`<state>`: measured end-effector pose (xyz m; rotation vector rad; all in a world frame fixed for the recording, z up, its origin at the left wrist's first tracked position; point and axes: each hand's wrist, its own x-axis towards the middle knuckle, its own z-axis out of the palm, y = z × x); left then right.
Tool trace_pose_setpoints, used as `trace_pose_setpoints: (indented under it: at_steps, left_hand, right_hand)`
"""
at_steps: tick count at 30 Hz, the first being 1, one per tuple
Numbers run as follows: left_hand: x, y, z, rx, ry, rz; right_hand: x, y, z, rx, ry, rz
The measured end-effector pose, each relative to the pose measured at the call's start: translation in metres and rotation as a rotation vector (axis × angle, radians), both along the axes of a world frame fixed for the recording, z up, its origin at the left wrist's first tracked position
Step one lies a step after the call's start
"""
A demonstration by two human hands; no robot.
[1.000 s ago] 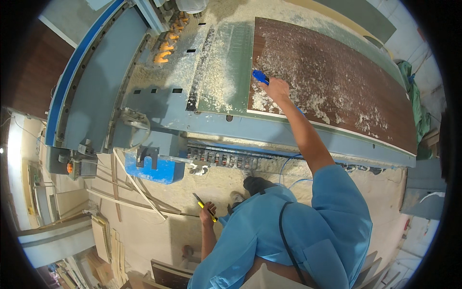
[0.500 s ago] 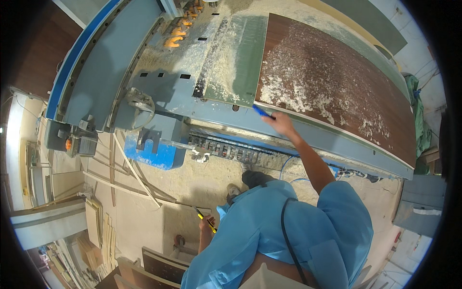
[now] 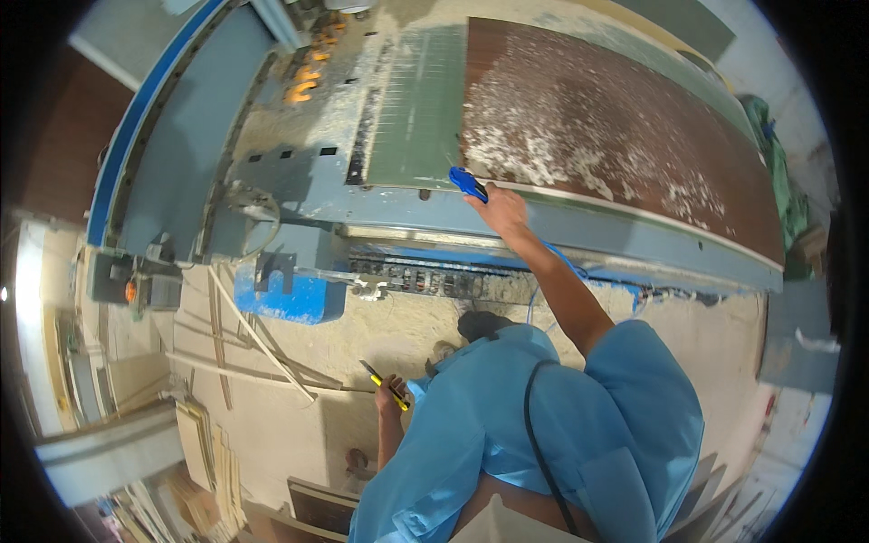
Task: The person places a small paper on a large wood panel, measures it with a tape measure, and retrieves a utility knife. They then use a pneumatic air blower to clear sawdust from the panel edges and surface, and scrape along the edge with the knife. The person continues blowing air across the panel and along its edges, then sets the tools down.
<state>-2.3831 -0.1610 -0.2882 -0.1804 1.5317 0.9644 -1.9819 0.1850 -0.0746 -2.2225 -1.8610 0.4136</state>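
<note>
My right hand (image 3: pixel 501 210) is closed round a blue air blow gun (image 3: pixel 467 183), held over the front edge of the machine bed by the corner of a dark brown panel (image 3: pixel 579 109). A blue hose (image 3: pixel 566 259) runs down behind my forearm. White chips and dust cover much of the panel. Left of it lies a green strip (image 3: pixel 418 109) with only thin streaks of dust. Low at my left side, my left hand (image 3: pixel 391 392) grips a yellow utility knife (image 3: pixel 392 395), its blade end pointing up and left.
The machine's grey-blue gantry (image 3: pixel 186 118) with a blue edge stands at the left. A blue housing (image 3: pixel 290 288) juts out below the bed, beside a cable chain (image 3: pixel 416 277). Long wood strips (image 3: pixel 258 326) lie on the floor. Boards (image 3: pixel 317 507) stand close behind me.
My right hand and the blow gun have moved slightly left and up. Much of the dust on the green strip has gone. My left hand still holds the knife low.
</note>
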Motion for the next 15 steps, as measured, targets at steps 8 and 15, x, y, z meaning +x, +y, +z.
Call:
trace_pose_setpoints:
  at_steps: [8,15]
  left_hand:
    - [-0.012,-0.027,-0.005,-0.154,-0.026,-0.169]
    - [-0.03,-0.063,-0.018,-0.262,0.041,-0.411]
  right_hand:
    - [0.045,-0.151,-0.02,0.081,0.071,-0.163]
    - [0.132,-0.236,-0.004,0.098,-0.109,-0.621]
